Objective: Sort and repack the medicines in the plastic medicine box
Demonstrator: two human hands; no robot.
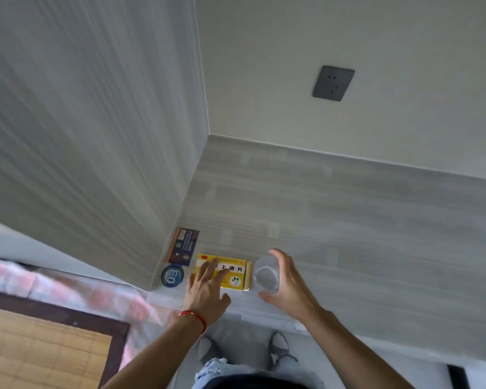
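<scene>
Grey wood-grain shelf (348,220) in wall corner, person standing at it. Left hand (205,290) spread flat, fingers splayed, resting on flat yellow cardboard medicine carton (236,277); nothing gripped. Right hand (288,282) curled round clear ribbed plastic cup (266,275), thumb near side, fingers far side, holding it just beside carton. Dark blue carton (183,247) and round blue tin (172,275) against left wall. Carton looks light, stiff, crushable: best pinched by long edges. Cup thin, slippery, flexes: light grip mid-wall. Medicine box itself not in view.
</scene>
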